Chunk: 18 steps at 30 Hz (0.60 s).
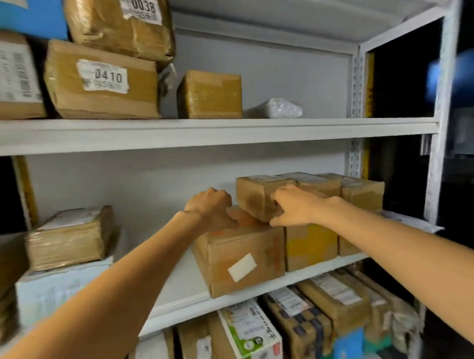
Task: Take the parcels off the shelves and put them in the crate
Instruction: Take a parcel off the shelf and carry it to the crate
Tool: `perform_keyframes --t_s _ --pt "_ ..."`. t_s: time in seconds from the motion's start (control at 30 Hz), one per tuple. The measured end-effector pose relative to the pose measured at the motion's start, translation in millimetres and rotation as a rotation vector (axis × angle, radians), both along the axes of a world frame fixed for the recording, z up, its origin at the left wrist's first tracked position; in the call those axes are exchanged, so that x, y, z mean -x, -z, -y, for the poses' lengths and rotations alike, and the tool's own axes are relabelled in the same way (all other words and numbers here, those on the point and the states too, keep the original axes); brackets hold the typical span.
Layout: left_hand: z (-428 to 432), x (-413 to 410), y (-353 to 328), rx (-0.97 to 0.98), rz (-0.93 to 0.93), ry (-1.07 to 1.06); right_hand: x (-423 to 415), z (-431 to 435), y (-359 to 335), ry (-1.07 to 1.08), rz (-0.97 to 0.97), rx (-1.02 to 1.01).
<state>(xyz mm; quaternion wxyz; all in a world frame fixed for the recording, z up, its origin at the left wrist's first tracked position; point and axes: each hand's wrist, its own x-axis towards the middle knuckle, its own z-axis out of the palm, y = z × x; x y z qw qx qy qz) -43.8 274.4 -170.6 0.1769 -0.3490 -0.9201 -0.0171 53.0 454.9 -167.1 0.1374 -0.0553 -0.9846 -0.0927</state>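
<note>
Both arms reach to the mid shelf [181,287]. Right grip [296,206] is clamped on the top box [254,196]: fingers lie over its front-left corner and thumb sits under the lower edge. That box is brown and tilted a bit. It's stacked on the stickered box [242,260] and the yellow box [310,246], w/ another brown box [362,193] touching its right end.

Left grip [210,207] is just beside the top box's left end, above the stickered box's lid. Knuckles are up and fingers curled, w/ thumb pointing toward the top box. Fingertips are hidden, so can't tell if it's grasping anything or only clenched.

The stickered box sits at the shelf's front edge, a white label on its front face.

On the same shelf's left side, well apart from the hands, a taped brown parcel [70,238] lies on a white box [61,290].

The upper shelf [201,132] carries a box marked 0410 [104,82], w/ a box marked 0038 [120,24] leaning on top of it. A small brown box [210,95] stands to their right, then a white bag [280,108].

Under the mid shelf more parcels stand on edge, packed side by side, incl. a green-white carton [250,333]. Most have printed labels facing up, but the text is too blurred to read.
</note>
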Motion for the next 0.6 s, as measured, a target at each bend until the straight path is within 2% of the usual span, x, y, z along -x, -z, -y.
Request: perform_keyframes --t_s 0.13,0.33,0.43,0.6 --pt "-28 -3 6 -0.023 0.026 -0.048 5 -43 -5 -0.03 -0.059 0.04" --pt "-69 1 -1 -0.133 0.075 -0.13 20 -88 -7 -0.117 -0.196 -0.037" --pt "-91 5 -5 -0.133 0.051 -0.166 29 -99 -15 -0.111 -0.115 0.058" --pt "-120 4 -13 -0.41 0.293 -0.215 42 -100 -12 -0.128 -0.027 0.173"
